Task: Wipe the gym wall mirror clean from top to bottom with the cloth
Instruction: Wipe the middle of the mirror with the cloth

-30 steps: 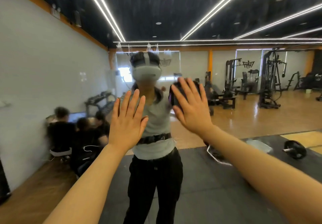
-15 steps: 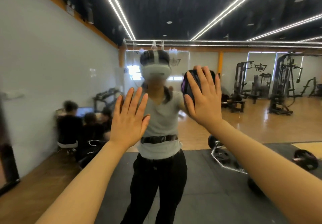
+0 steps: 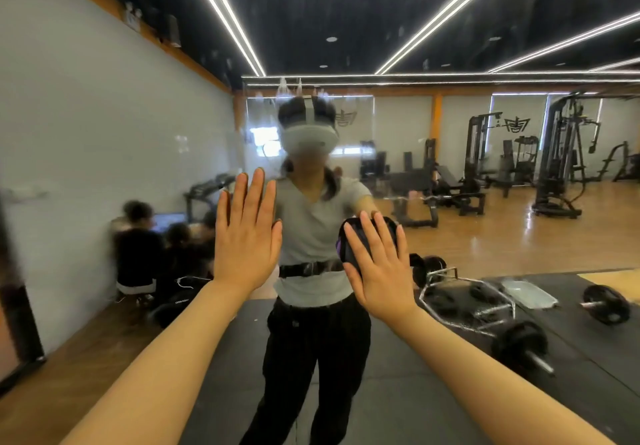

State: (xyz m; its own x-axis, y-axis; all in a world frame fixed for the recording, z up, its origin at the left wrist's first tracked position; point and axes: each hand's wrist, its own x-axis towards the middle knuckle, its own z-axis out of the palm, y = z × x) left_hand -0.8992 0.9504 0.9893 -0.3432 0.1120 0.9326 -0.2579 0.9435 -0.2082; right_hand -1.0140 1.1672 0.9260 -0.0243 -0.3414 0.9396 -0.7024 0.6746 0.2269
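My right hand [image 3: 381, 271] has fingers [image 3: 372, 237] straight and spread, pressing the dark cloth [image 3: 349, 240] flat on the mirror [image 3: 450, 237] at waist height of my reflection. Left hand [image 3: 244, 244] is flat and open, holding nothing. Streaks show on the glass high up.

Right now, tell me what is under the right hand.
A dark cloth with purple patches lies between the right hand and the mirror. The hand covers most of it.
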